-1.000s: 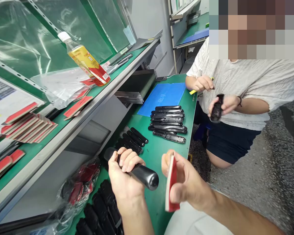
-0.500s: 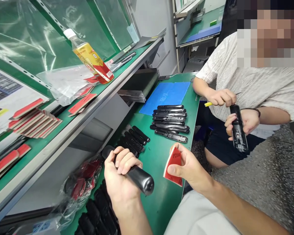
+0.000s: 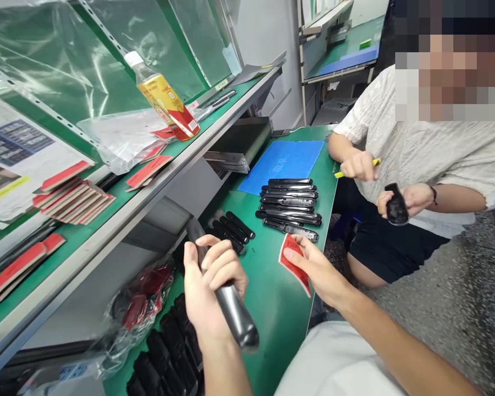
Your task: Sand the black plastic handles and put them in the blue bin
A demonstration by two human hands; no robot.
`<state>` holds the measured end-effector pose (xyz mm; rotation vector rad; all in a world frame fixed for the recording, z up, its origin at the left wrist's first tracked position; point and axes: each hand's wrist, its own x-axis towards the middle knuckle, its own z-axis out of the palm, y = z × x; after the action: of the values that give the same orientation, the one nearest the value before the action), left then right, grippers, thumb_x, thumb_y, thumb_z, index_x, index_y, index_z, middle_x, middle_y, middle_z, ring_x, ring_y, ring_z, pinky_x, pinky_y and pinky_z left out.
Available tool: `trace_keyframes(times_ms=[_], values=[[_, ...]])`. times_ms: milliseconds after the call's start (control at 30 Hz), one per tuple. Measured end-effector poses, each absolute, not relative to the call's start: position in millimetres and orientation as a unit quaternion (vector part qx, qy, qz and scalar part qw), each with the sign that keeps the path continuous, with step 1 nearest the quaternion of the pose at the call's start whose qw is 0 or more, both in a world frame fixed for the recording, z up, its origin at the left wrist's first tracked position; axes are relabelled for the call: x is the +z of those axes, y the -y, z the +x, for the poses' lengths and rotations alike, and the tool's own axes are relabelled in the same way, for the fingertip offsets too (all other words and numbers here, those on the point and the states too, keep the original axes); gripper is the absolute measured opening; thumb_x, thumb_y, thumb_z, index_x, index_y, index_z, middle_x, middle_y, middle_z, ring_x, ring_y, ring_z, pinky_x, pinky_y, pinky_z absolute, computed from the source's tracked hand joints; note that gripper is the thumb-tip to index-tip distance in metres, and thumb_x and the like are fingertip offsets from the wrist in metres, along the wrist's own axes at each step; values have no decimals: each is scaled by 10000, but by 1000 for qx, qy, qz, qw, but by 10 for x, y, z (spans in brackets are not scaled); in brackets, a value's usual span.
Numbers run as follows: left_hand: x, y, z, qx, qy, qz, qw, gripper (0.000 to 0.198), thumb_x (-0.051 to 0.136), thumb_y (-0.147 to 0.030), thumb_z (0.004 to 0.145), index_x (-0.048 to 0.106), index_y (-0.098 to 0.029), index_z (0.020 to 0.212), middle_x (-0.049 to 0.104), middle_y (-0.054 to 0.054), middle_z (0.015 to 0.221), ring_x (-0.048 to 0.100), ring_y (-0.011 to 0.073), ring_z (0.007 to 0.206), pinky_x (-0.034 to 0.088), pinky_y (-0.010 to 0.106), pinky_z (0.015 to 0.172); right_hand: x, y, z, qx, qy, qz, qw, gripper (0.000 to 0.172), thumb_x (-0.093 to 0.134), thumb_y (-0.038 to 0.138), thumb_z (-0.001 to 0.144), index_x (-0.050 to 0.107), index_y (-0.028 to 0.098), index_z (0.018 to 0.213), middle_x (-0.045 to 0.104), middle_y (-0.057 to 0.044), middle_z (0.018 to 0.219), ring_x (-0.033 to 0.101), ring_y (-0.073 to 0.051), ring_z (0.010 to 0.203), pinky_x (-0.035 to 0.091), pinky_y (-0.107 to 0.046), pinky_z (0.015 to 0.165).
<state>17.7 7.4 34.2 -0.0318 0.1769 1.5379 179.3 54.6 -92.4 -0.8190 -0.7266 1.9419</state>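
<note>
My left hand (image 3: 216,280) is wrapped round a long, glossy black plastic casing (image 3: 236,316), its rounded end pointing down toward me. Pinched between thumb and fingers of my right hand (image 3: 313,264) is a red sanding pad (image 3: 293,263) with a pale edge, slightly bent. The pad and the casing are apart. Beyond my right hand lies a row of black casings (image 3: 291,203) on the green table (image 3: 268,308), some with their inner side up. Several smaller black pieces (image 3: 235,226) lie behind my left hand.
A co-worker (image 3: 416,148) at the right holds a yellow-handled tool (image 3: 358,166) and a black part (image 3: 396,206). On the shelf at left stand a drink bottle (image 3: 169,102) and stacked red pads (image 3: 76,201). Below are a plastic bag (image 3: 142,300) and black casings (image 3: 169,352). A blue sheet (image 3: 282,164) lies behind.
My left hand has turned the casing steeper, its near end lower. My right hand has raised the red pad a little and tilted it. The co-worker has turned the black part.
</note>
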Motion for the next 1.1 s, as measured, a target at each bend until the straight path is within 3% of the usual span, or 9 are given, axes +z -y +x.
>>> trace_keyframes(times_ms=[100,200,300,433,533,667,833,1000,1100], values=[[204,-111,144,687,-159,7,709,377,483,-535,942,630,-191,900,516,-39,612,545,86,556,494,192,523,-893,-393,1938,825,253,-307,400,409,643,575,861,576,320,1173,567,14,1001,507,-89,716,429,-197,582],[54,-132,138,664,-230,-14,711,440,453,-453,984,553,-113,1245,502,-71,588,520,44,477,453,129,453,-859,-204,2054,870,210,-235,378,519,633,609,846,533,383,1303,525,-17,1172,494,-107,766,435,-225,600],[-14,-135,189,668,-307,5,678,409,438,-386,1002,505,-177,1347,528,-82,629,517,18,435,426,102,403,-854,-37,2117,859,293,-186,376,644,685,534,833,427,425,1413,501,-23,1267,501,-122,818,455,-257,676],[25,-125,309,668,-335,39,663,424,473,-360,994,492,-196,1385,516,-92,622,468,4,370,357,96,324,-782,21,2158,713,537,-201,404,544,453,524,979,345,380,1493,451,-66,1436,546,-183,1056,456,-350,929],[61,-124,369,665,-340,49,664,417,471,-353,997,499,-186,1377,507,-94,615,450,0,348,334,95,307,-658,-57,2166,508,718,-166,445,463,396,401,1027,390,322,1484,373,-90,1561,432,-251,1340,367,-446,1079],[60,-156,379,646,-353,55,675,406,425,-374,1008,509,-200,1366,479,-105,576,423,9,306,308,107,277,-553,-70,2086,271,827,-77,486,451,365,187,1034,371,191,1485,548,-155,1446,545,-220,1286,389,-470,1037],[61,-230,319,663,-327,1,674,379,446,-364,1003,518,-195,1335,495,-104,589,436,7,320,320,108,283,-607,125,1901,69,861,17,504,302,433,254,1002,733,279,1004,777,44,1097,651,-110,1044,483,-261,792],[80,-283,273,666,-303,-39,681,351,450,-369,1002,542,-177,1280,507,-104,585,440,5,323,328,104,284,-645,106,1838,60,818,-35,571,192,561,281,940,726,245,1030,770,-20,1121,666,-207,962,492,-369,771],[81,-287,265,662,-296,-56,686,342,443,-359,1006,542,-159,1266,515,-100,593,444,0,336,340,98,298,-662,79,1838,107,868,50,483,172,566,282,945,727,273,1004,790,11,1050,683,-161,837,492,-306,661]])
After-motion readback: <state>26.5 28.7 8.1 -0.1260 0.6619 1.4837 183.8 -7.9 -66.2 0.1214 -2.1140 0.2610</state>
